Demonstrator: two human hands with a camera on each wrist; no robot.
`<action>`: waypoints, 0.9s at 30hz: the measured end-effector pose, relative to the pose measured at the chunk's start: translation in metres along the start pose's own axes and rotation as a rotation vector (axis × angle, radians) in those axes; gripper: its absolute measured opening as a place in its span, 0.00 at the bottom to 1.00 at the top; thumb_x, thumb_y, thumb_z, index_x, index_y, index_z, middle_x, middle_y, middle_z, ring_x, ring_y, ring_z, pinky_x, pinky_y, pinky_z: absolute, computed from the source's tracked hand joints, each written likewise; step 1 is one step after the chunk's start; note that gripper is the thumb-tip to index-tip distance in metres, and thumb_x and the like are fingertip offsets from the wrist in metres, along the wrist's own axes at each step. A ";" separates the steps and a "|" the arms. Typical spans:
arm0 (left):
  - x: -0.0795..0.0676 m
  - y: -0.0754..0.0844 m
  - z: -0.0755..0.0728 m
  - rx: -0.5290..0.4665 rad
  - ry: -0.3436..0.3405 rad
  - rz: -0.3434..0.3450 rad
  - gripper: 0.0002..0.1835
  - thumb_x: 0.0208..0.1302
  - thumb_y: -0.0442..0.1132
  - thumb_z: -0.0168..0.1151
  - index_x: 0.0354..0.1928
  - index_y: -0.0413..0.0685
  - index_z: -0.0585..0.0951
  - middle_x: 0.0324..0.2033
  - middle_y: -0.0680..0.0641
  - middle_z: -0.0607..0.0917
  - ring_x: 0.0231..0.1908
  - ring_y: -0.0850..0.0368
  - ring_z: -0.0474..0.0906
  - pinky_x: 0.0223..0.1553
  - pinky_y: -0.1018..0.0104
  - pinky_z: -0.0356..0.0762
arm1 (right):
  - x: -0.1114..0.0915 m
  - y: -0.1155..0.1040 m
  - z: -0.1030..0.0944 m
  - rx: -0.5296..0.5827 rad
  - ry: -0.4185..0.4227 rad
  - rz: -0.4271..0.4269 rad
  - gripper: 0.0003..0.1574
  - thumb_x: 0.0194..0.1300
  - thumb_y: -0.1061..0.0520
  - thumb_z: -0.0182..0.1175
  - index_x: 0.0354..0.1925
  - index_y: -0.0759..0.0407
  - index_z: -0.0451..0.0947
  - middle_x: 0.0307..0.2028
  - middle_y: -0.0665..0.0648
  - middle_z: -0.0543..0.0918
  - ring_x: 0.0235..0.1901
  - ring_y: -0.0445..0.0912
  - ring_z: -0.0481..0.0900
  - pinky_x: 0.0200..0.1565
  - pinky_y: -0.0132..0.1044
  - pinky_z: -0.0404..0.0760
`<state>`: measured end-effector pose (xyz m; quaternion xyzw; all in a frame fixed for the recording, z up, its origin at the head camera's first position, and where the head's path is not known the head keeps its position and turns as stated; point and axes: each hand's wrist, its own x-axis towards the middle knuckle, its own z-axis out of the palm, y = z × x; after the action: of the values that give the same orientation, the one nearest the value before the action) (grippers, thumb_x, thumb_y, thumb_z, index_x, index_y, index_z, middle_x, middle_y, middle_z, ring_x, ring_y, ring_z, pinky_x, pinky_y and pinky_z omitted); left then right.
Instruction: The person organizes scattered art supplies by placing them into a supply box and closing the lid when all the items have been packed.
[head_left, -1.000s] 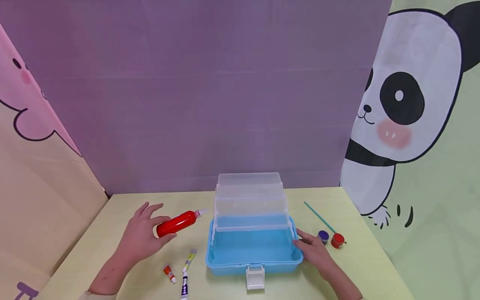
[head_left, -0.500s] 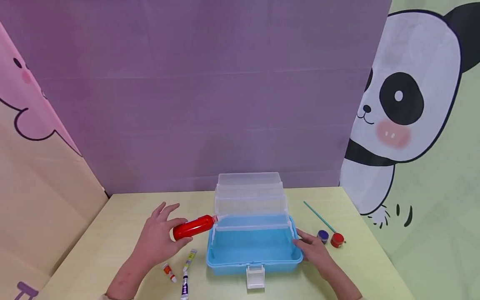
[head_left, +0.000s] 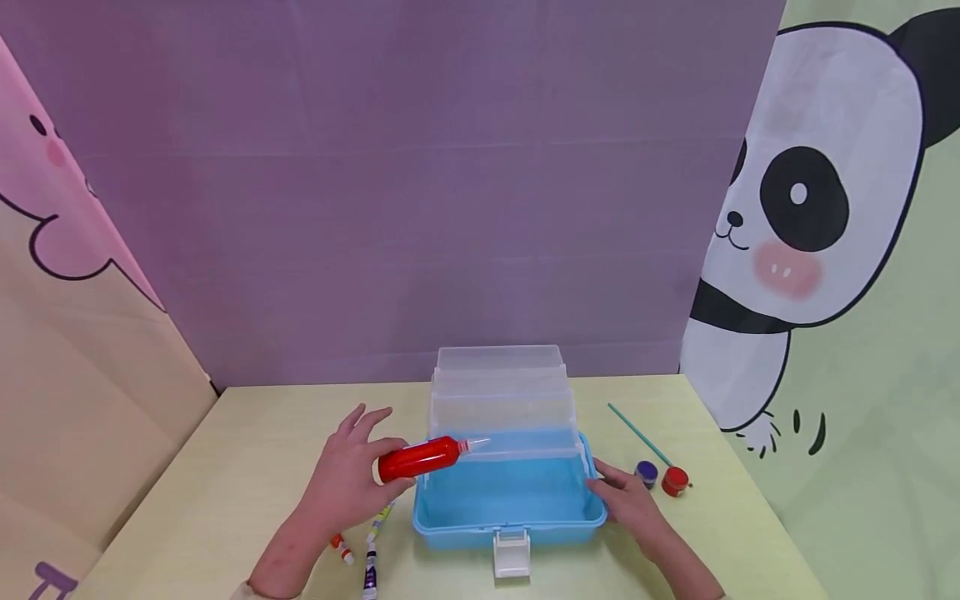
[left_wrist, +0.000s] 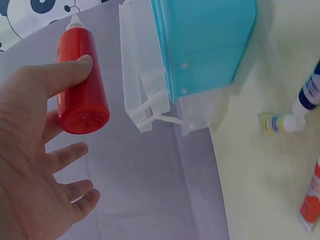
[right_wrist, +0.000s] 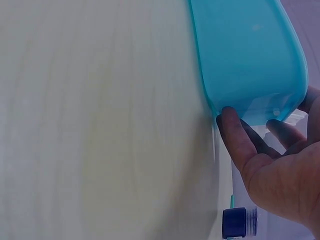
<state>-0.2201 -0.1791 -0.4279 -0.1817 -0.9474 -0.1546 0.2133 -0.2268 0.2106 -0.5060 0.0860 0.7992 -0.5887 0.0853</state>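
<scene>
In the head view my left hand (head_left: pixel 351 479) pinches a red squeeze bottle (head_left: pixel 418 459) with a clear pointed nozzle. Thumb and index finger hold it; the other fingers spread away. The bottle lies almost level above the left side of a blue plastic box (head_left: pixel 510 535), its nozzle pointing right. The box has a raised clear lid or trays (head_left: pixel 498 379) and a white latch (head_left: pixel 512 554) at the front. My right hand (head_left: pixel 633 504) holds the box's right side, fingertips on its rim and wall. In the left wrist view, the thumb crosses the red bottle (left_wrist: pixel 82 100).
Left of the box lie small paint tubes: an orange-red tube (head_left: pixel 342 549), a yellow tube (head_left: pixel 381 520) and a dark purple tube (head_left: pixel 370 571). On the right are a blue-capped jar (head_left: pixel 646 473), a red jar (head_left: pixel 675 481) and a thin green stick (head_left: pixel 637 432).
The left hand has carried the red bottle rightward, from beside the box to over its left edge. My right hand and the box have stayed in place.
</scene>
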 end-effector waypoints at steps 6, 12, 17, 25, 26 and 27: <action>0.002 0.008 0.008 -0.020 -0.007 0.009 0.23 0.33 0.59 0.71 0.38 0.67 0.82 0.56 0.53 0.66 0.60 0.44 0.50 0.45 0.41 0.64 | -0.001 0.000 0.000 0.005 -0.016 -0.009 0.38 0.55 0.43 0.58 0.61 0.54 0.63 0.57 0.65 0.66 0.41 0.49 0.76 0.35 0.42 0.79; 0.004 0.018 0.015 -0.019 -0.010 0.034 0.24 0.33 0.59 0.71 0.38 0.64 0.82 0.56 0.53 0.66 0.60 0.44 0.51 0.45 0.44 0.65 | -0.002 -0.001 0.000 0.034 -0.011 -0.019 0.36 0.56 0.45 0.58 0.61 0.55 0.64 0.57 0.65 0.66 0.42 0.51 0.77 0.35 0.42 0.79; 0.004 0.024 0.021 -0.026 -0.044 0.021 0.24 0.32 0.60 0.71 0.37 0.65 0.82 0.56 0.54 0.66 0.60 0.45 0.50 0.46 0.44 0.65 | -0.001 -0.001 0.002 0.042 -0.010 -0.015 0.36 0.56 0.45 0.59 0.60 0.55 0.64 0.56 0.65 0.67 0.41 0.50 0.77 0.35 0.42 0.79; 0.007 0.033 0.031 -0.032 -0.051 0.025 0.27 0.28 0.59 0.73 0.38 0.66 0.82 0.56 0.53 0.67 0.60 0.46 0.51 0.45 0.46 0.67 | -0.003 -0.001 0.001 0.016 0.010 -0.021 0.37 0.55 0.44 0.59 0.60 0.55 0.64 0.56 0.64 0.67 0.43 0.50 0.75 0.35 0.41 0.79; 0.007 0.034 0.032 -0.035 -0.050 0.028 0.27 0.27 0.59 0.73 0.38 0.66 0.82 0.56 0.53 0.67 0.60 0.46 0.51 0.45 0.46 0.67 | -0.003 -0.001 0.001 0.015 0.012 -0.023 0.37 0.54 0.43 0.59 0.60 0.54 0.64 0.56 0.64 0.67 0.43 0.50 0.75 0.35 0.40 0.79; 0.007 0.035 0.033 -0.038 -0.051 0.030 0.27 0.27 0.59 0.74 0.38 0.65 0.82 0.56 0.53 0.67 0.60 0.46 0.51 0.45 0.46 0.67 | -0.003 -0.001 0.001 0.012 0.012 -0.025 0.38 0.54 0.43 0.59 0.60 0.54 0.64 0.57 0.64 0.67 0.43 0.50 0.75 0.35 0.40 0.79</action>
<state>-0.2232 -0.1343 -0.4455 -0.2039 -0.9466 -0.1646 0.1881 -0.2240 0.2096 -0.5050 0.0801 0.7972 -0.5940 0.0725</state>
